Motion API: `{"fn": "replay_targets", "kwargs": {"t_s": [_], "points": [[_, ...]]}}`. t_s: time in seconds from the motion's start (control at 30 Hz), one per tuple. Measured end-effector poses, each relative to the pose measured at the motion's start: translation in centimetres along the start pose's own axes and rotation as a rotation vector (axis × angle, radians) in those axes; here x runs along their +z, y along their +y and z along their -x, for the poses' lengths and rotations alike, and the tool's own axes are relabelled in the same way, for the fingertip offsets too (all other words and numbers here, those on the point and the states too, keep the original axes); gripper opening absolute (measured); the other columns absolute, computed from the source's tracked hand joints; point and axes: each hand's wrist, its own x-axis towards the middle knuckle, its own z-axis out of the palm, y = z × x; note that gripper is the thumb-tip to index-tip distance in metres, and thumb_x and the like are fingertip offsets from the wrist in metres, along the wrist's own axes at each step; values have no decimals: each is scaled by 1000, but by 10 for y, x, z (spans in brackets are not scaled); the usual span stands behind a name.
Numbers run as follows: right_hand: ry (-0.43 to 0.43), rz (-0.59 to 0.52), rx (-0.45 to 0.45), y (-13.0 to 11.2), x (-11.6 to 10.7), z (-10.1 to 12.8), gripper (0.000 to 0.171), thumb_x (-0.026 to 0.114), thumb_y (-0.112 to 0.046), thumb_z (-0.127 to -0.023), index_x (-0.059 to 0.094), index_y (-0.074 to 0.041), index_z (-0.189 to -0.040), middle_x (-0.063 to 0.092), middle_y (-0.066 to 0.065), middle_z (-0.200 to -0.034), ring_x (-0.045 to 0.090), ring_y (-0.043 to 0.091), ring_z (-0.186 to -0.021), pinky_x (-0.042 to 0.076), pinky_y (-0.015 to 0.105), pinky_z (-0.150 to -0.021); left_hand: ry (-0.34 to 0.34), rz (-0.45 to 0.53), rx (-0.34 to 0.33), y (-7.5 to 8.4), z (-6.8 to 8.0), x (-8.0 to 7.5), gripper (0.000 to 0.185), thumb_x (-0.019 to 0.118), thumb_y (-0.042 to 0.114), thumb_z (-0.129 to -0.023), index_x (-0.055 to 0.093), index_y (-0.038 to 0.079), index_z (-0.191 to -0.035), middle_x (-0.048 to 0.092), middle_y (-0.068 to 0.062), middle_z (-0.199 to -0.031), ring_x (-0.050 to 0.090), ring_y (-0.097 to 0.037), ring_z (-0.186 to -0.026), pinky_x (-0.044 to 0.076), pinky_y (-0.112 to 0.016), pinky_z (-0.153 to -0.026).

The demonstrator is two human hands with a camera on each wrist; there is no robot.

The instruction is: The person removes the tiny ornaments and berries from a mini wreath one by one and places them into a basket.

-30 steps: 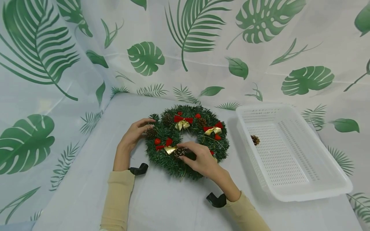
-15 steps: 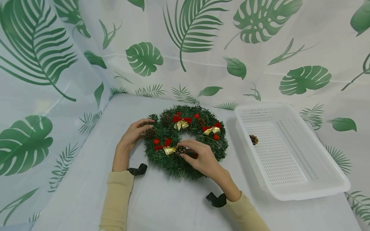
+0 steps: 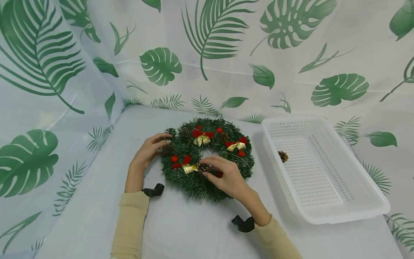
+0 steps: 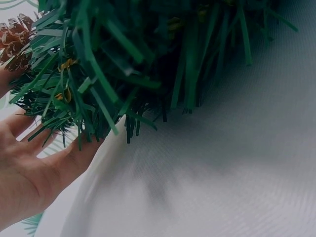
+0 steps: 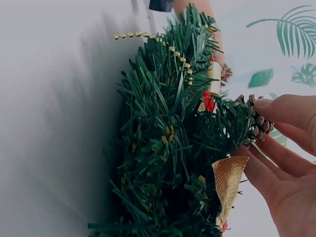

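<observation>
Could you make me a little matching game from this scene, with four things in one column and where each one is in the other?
Things:
1. left hand
2. right hand
3. loose pine cone
4. white basket

Places:
A. lying inside the basket
B. touching the wreath's left edge
C. on the table to the right of the wreath
D. pinching a pine cone on the wreath's near side

Pairs: 1-B, 2-D, 3-A, 4-C

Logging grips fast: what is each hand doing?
Left hand: open, fingers resting on green tinsel wreath.
Right hand: pinching small brown pinecone.
</observation>
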Motion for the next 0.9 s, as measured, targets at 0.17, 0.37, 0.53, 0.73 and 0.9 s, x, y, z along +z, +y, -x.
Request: {"fn": "replay_targets", "kwargs": {"t_s": [0.17, 0.37, 0.53, 0.73, 0.9], "points": [[6, 14, -5, 1, -2, 2, 35, 80, 5, -85, 72, -1, -119, 72, 12, -119, 75, 23, -96, 62, 33, -80, -5, -4, -2, -1, 0, 0, 44, 63, 26, -104, 58, 9, -144, 40, -8, -162, 51, -28, -122, 37, -58, -112], [6, 18, 16, 0, -5, 3, 34, 81, 3, -85, 72, -1, -117, 72, 11, -118, 75, 21, -94, 62, 35, -78, -2, -1, -4, 0, 1, 0, 43, 62, 25, -104, 59, 9, -143, 39, -8, -162, 50, -30, -123, 37, -59, -112], [10, 18, 11, -1, -7, 5, 34, 81, 5, -85, 72, -1, -117, 72, 12, -116, 75, 20, -87, 62, 34, -71, 3, -2, -7, 0, 1, 1, 40, 62, 26, -104, 60, 12, -142, 39, -6, -162, 50, -29, -124, 38, -58, -111], [17, 42, 23, 0, -13, 7, 35, 81, 4, -84, 73, -1, -117, 73, 11, -114, 75, 19, -85, 62, 31, -70, -1, -9, -2, -1, -1, -1, 43, 62, 27, -104, 58, 10, -143, 36, -6, -163, 48, -31, -127, 37, -59, -112], [26, 49, 16, 0, -18, 9, 36, 81, 6, -83, 73, 0, -118, 73, 13, -114, 76, 21, -86, 62, 31, -72, -2, -4, 1, -2, -1, 0, 44, 63, 27, -104, 58, 9, -144, 35, -6, -164, 47, -31, -128, 36, -58, -112]]}}
